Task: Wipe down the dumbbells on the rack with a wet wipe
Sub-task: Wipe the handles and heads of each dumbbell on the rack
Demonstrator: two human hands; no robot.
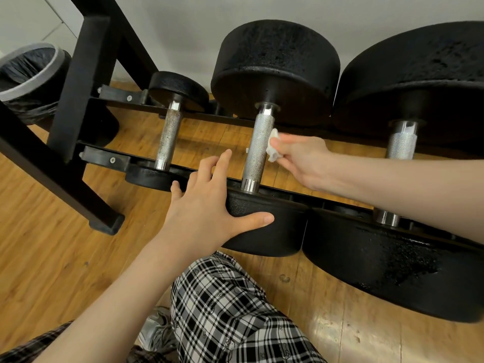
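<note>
A black rack (78,82) stands on the wood floor (52,244) with three dumbbells across its rails: a big one (408,142) at the far right, a middle one (258,150) left of it, and a small one (169,134) nearest the rack's upright. The left hand (207,205) lies spread on the middle dumbbell's near head, fingers straight and thumb along its rim. The right hand (303,161) pinches a bunched white wipe (273,148) between thumb and fingertips, touching it to the right side of the middle dumbbell's knurled handle.
</note>
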